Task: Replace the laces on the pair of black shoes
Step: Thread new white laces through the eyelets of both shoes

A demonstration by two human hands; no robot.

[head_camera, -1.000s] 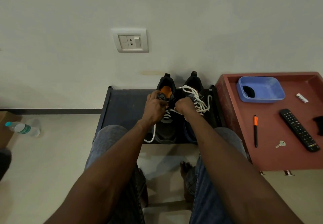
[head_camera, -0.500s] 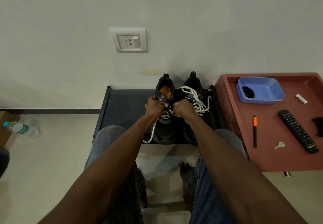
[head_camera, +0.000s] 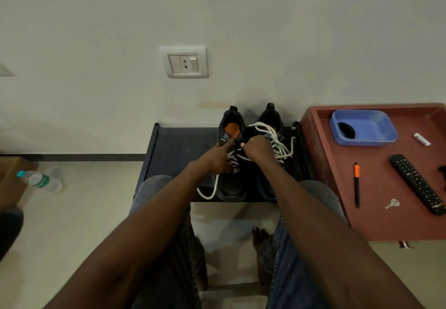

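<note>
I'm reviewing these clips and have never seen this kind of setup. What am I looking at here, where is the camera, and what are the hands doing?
There is no machine: a seated person wears a wide-angle camera on the head, looking down past both forearms. Two black shoes stand on a dark low rack against the wall. The left hand rests on the left shoe, forefinger stretched toward its tongue; whether it grips anything is unclear. The right hand is curled at that shoe's white lace, apparently pinching it. One lace end hangs off the rack's front. The right shoe carries loosely bunched white laces. Beside it, a red tray holds a blue tub, pen, key and remote.
</note>
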